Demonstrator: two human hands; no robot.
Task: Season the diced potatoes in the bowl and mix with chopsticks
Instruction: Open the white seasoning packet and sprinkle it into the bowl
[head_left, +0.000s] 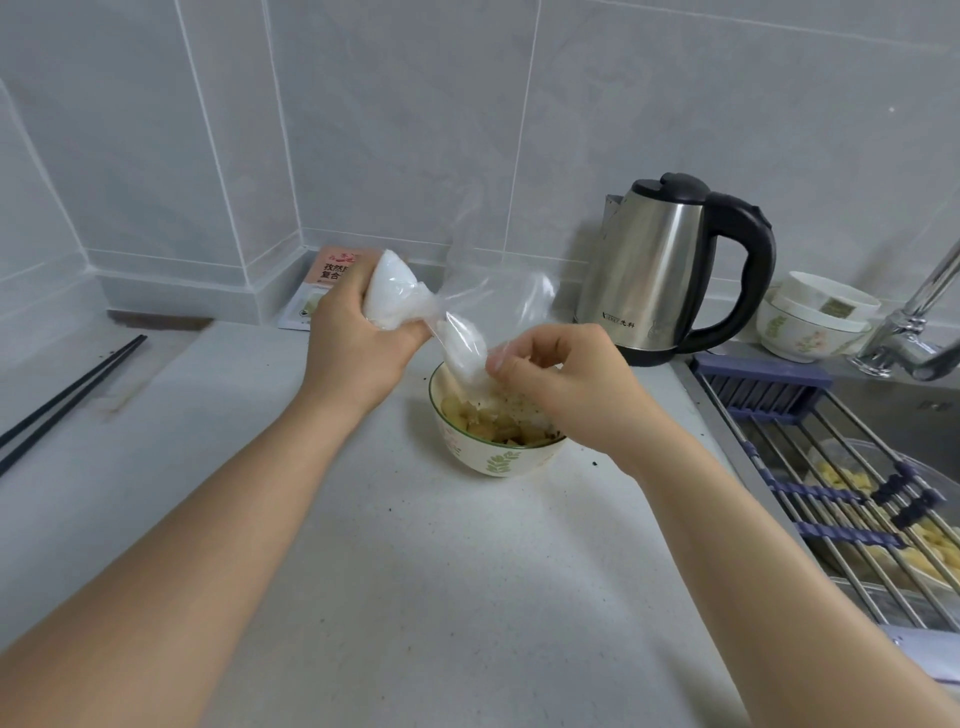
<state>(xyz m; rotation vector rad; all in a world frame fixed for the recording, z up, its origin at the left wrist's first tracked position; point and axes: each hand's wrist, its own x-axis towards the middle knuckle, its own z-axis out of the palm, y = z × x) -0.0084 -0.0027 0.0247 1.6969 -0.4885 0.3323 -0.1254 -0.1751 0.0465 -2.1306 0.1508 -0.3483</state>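
Potatoes (485, 418): diced, pale yellow, flecked with dark seasoning, lying in a bowl (498, 460) with green leaf print on the worktop (395, 571). Left hand (358, 332): closed around the full end of a clear bag (415, 306) of white granules, up and left of the bowl. Right hand (556, 379): fingers pinching the bag's lower end over the bowl. Chopsticks (72, 387): black pair, lying far left of the bowl, untouched. Kettle (675, 265): steel, black handle, behind and right of the bowl. Packet (322, 288): behind the bowl, by the wall. Rack (852, 499): over the sink, right of the bowl.
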